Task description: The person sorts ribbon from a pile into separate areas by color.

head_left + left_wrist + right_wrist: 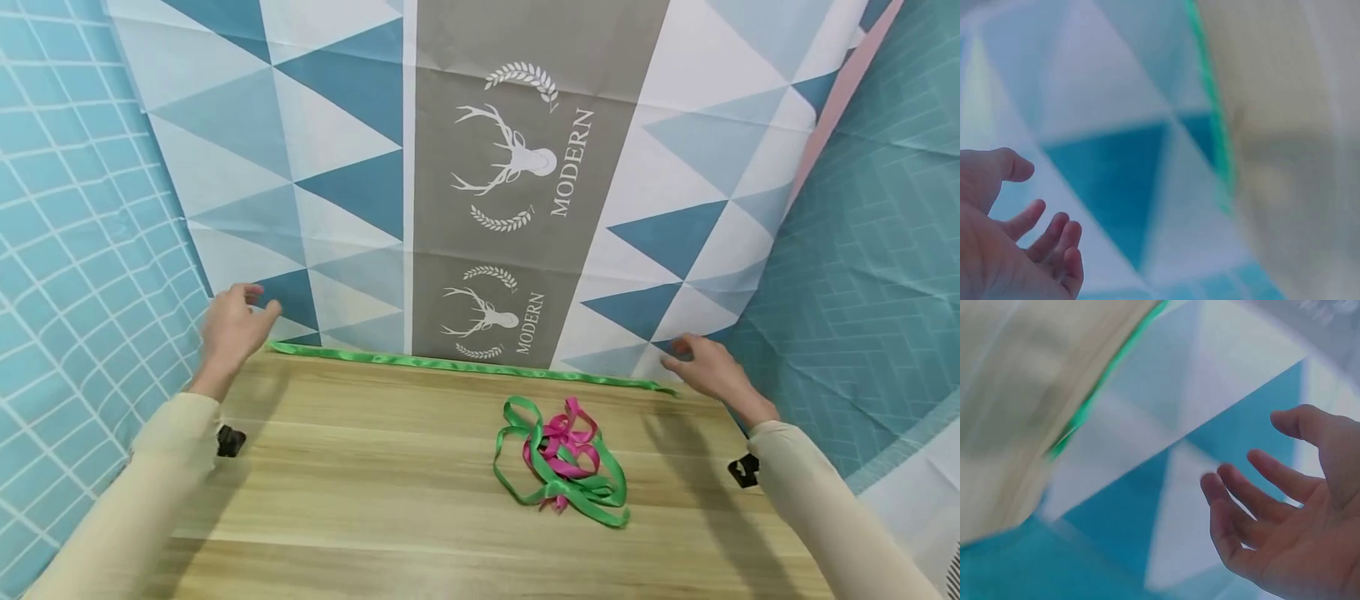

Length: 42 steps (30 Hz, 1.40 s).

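Long green satin ribbon (450, 364): straight across pale wood-grain bench (360, 467) — laying-out seems in hand.
Left hand (228, 329), right hand (708, 367): grips wide, empty.
Ribbon ends (285, 347): likely need pinching.

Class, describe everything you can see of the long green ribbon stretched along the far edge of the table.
The green ribbon is a narrow, bright strip with a shiny, satin-like look. It lies stretched almost straight along the far edge of the wooden-looking table, in front of the patterned cloth, with slight ripples along it. One end lies near the left hand, the other near the right hand; neither touches it. Whether it touches the cloth is unclear.
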Available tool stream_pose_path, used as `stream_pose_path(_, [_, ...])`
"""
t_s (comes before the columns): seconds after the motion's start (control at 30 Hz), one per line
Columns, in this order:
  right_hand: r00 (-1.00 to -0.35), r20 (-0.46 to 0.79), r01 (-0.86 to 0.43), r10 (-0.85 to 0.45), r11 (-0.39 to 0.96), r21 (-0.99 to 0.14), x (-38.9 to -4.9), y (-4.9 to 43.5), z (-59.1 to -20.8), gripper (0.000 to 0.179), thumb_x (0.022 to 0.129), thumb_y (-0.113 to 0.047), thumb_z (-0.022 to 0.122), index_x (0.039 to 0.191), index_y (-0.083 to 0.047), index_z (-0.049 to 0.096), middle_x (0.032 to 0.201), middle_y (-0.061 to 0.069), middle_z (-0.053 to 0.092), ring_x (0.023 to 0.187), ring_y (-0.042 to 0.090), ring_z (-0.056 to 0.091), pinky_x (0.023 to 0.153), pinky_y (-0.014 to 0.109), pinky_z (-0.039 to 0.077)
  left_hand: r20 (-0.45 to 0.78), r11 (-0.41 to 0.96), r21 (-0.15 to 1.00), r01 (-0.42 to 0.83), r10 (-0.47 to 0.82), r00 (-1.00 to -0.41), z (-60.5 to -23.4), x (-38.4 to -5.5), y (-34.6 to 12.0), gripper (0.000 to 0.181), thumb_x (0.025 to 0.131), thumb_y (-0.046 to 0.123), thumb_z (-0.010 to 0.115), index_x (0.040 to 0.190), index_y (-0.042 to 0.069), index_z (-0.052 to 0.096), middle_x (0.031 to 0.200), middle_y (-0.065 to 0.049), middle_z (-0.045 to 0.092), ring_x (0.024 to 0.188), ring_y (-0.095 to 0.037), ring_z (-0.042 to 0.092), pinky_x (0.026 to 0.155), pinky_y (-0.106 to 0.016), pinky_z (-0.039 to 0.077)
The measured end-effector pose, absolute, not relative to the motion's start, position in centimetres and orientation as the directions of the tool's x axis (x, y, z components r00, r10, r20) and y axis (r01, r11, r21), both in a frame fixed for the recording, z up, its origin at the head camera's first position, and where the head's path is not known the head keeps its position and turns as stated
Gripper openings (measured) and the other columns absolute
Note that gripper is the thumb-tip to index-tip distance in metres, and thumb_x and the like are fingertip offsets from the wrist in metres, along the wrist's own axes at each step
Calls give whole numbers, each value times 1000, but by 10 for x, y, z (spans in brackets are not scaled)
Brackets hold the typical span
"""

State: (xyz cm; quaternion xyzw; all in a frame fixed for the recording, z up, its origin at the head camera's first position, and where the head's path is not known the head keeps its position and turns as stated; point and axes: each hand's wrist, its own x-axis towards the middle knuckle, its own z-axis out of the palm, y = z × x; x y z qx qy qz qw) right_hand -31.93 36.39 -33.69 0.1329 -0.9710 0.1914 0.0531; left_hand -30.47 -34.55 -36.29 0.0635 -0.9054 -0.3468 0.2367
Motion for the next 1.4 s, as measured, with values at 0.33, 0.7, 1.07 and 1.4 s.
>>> stream_pose_path(0.33, [-833,-61,-392,-550,664,-637,-321,225,-387,45,107,-39,53,128,-2,67,112,11,68,97,32,67,84,49,53,436,586,671,454,183,-881,-359,-265,-195,25,103,19,61,124,5,63,111,-10,67,101,-28,64,84,-47,52])
stream_pose_path(0.7, [-776,-105,-306,-622,517,-800,-314,185,-418,21,105,-18,60,114,-1,69,106,14,71,95,27,66,87,52,50,286,527,701,481,409,-866,-391,-259,-160,17,102,17,64,116,8,68,103,-1,67,94,-18,65,77,-37,54])
stream_pose_path(1.07, [-628,12,-376,-778,290,-880,-267,162,-342,19,104,-23,63,114,-9,71,81,16,63,65,28,55,59,37,51,129,270,898,348,595,-793,-401,-248,-128,50,107,57,38,145,29,54,143,6,54,133,-22,49,109,-51,35])
stream_pose_path(1.4, [-538,60,-438,-841,218,-872,-253,150,-301,15,103,-21,65,108,-9,73,84,20,63,71,32,56,67,37,52,174,84,944,319,696,-697,-385,-230,-116,36,109,44,45,129,22,66,154,10,44,146,-16,31,114,-54,26])
